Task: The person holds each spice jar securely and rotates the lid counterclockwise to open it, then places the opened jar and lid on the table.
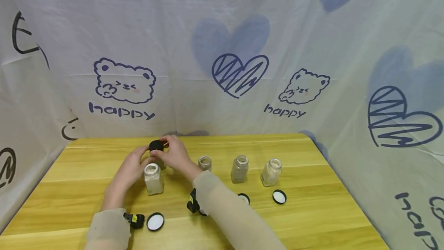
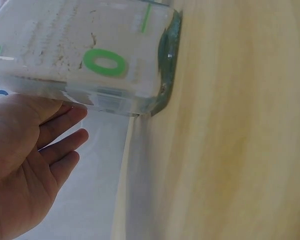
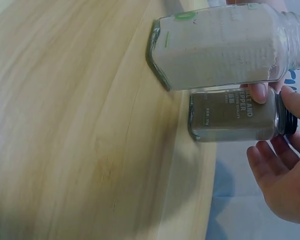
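Observation:
A capped glass spice jar (image 3: 230,115) with brown contents stands at the back left of the table; part of its printed label reads "PEPPER". My left hand (image 1: 133,165) holds this jar by its side, its fingers partly hidden behind the nearer jar. At the top, my right hand (image 1: 176,153) has thumb and fingers round the black lid (image 1: 156,145). Right in front stands an uncapped glass jar (image 1: 153,183) of pale powder, with a green mark visible in the left wrist view. It hides much of the capped jar from the head camera.
Three uncapped jars stand to the right: one (image 1: 204,161) partly behind my right arm, one (image 1: 239,169) in the middle, one (image 1: 271,173) farthest right. Black-rimmed lids lie nearer: one (image 1: 155,222) at left, one (image 1: 279,196) at right, others partly hidden by the right sleeve.

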`<state>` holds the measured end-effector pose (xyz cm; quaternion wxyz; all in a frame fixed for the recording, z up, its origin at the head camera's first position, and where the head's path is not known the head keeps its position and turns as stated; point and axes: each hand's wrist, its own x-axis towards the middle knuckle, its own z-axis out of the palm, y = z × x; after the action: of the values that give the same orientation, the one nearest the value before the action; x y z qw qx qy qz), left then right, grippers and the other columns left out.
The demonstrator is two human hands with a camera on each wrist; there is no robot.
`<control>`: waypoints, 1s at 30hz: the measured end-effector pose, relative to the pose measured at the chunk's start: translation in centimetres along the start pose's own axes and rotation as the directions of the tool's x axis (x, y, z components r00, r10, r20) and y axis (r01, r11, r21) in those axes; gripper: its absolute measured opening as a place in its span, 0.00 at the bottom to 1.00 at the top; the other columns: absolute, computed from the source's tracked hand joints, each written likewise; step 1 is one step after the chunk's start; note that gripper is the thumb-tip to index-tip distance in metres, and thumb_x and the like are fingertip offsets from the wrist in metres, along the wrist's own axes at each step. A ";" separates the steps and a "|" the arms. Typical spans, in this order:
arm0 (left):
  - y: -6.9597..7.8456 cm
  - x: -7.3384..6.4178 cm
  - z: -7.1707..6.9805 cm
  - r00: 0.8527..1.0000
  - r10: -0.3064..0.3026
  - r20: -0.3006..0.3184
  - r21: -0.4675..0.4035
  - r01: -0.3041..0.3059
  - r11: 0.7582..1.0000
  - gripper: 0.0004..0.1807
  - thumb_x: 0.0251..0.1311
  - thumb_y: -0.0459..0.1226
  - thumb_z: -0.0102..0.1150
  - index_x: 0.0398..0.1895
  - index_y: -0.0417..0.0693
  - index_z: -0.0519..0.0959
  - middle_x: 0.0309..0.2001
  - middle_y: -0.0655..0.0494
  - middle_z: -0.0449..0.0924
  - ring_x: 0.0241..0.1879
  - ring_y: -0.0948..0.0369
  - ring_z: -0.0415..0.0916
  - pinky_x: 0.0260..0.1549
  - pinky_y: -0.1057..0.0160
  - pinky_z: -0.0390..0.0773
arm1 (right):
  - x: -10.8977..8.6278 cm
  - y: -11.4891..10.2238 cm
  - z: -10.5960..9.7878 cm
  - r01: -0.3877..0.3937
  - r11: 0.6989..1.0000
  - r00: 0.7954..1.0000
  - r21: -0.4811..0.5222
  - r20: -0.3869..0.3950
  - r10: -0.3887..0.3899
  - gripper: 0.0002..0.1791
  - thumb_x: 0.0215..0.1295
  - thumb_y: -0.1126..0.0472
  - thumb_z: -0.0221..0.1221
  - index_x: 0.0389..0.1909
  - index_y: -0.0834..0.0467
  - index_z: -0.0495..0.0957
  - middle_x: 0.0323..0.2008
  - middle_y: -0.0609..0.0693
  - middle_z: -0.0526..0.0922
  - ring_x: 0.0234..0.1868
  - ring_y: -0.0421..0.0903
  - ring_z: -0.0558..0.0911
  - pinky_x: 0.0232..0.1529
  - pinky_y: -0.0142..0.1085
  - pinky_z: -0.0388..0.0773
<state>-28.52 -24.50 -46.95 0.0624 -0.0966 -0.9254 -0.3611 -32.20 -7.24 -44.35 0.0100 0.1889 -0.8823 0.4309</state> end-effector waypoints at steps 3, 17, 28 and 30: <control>0.0 0.1 0.0 1.000 -0.004 0.003 0.000 0.004 1.000 0.30 0.77 0.39 0.57 0.74 0.30 0.65 0.71 0.25 0.64 0.70 0.29 0.62 0.69 0.30 0.62 | 0.0 -0.1 -0.1 0.002 1.000 1.000 -0.020 0.016 -0.002 0.28 0.68 0.51 0.70 0.65 0.56 0.78 0.58 0.51 0.79 0.57 0.49 0.82 0.50 0.27 0.80; 0.2 0.1 0.2 1.000 -0.025 0.017 0.005 0.024 1.000 0.29 0.78 0.37 0.55 0.74 0.30 0.65 0.71 0.25 0.64 0.71 0.29 0.61 0.69 0.29 0.62 | 0.0 -0.2 -0.4 0.016 0.991 0.999 -0.129 0.046 -0.010 0.32 0.70 0.52 0.68 0.72 0.53 0.74 0.64 0.48 0.78 0.62 0.46 0.79 0.59 0.33 0.79; 0.2 0.1 0.2 1.000 -0.017 0.014 0.006 0.017 1.000 0.29 0.78 0.35 0.54 0.75 0.29 0.64 0.71 0.24 0.64 0.70 0.29 0.61 0.69 0.30 0.63 | 0.1 -0.4 -0.4 0.017 0.994 1.000 -0.111 0.000 -0.017 0.28 0.66 0.50 0.72 0.65 0.51 0.79 0.62 0.46 0.80 0.61 0.44 0.80 0.61 0.33 0.78; 0.2 0.1 0.1 1.000 -0.015 0.012 0.009 0.015 1.000 0.29 0.78 0.36 0.55 0.75 0.29 0.64 0.71 0.24 0.64 0.70 0.29 0.61 0.69 0.30 0.62 | 0.1 -0.5 -0.5 0.025 0.991 1.000 -0.131 0.010 -0.024 0.28 0.67 0.50 0.71 0.66 0.51 0.79 0.62 0.46 0.80 0.62 0.43 0.79 0.63 0.34 0.77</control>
<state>-28.60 -24.30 -46.90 0.0547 -0.0915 -0.9280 -0.3569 -32.21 -7.16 -43.64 0.0242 0.2005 -0.9063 0.3712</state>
